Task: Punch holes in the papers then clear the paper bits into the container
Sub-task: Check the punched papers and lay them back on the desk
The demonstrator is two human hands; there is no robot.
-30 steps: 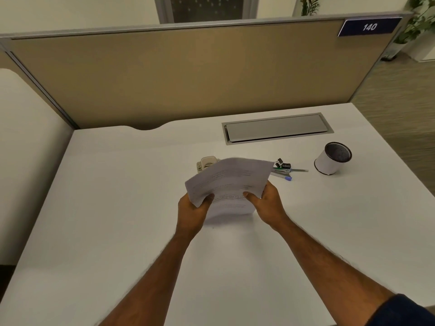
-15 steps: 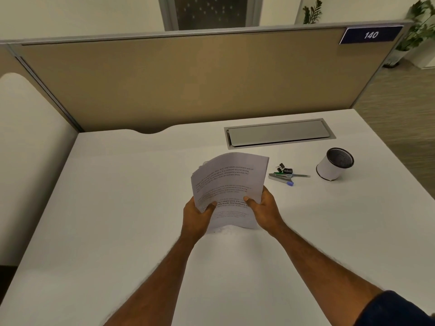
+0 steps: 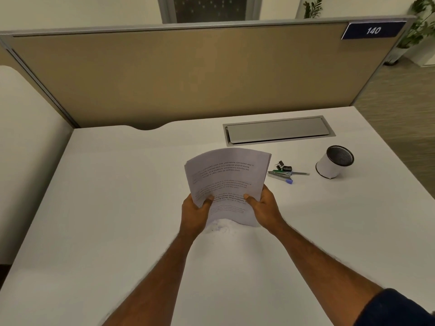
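Observation:
A small stack of printed papers point(image 3: 227, 177) stands nearly upright over the middle of the white desk, its lower edge close to the surface. My left hand point(image 3: 195, 211) grips its lower left corner, thumb on the front page. My right hand point(image 3: 263, 207) grips the lower right corner the same way. The hole punch is hidden behind the raised papers. A white cylindrical container point(image 3: 333, 165) with a dark inside lies tilted on the desk at the right, apart from both hands.
A few pens and small clips point(image 3: 283, 172) lie between the papers and the container. A grey cable-tray lid point(image 3: 277, 130) is set into the desk point(image 3: 117, 208) behind them. A tan partition point(image 3: 188, 74) closes the far edge; the desk's right edge drops to the floor.
Both hands have tilted the papers up from a slanted, flatter hold to nearly upright. The hole punch, seen behind them a second ago, is now covered.

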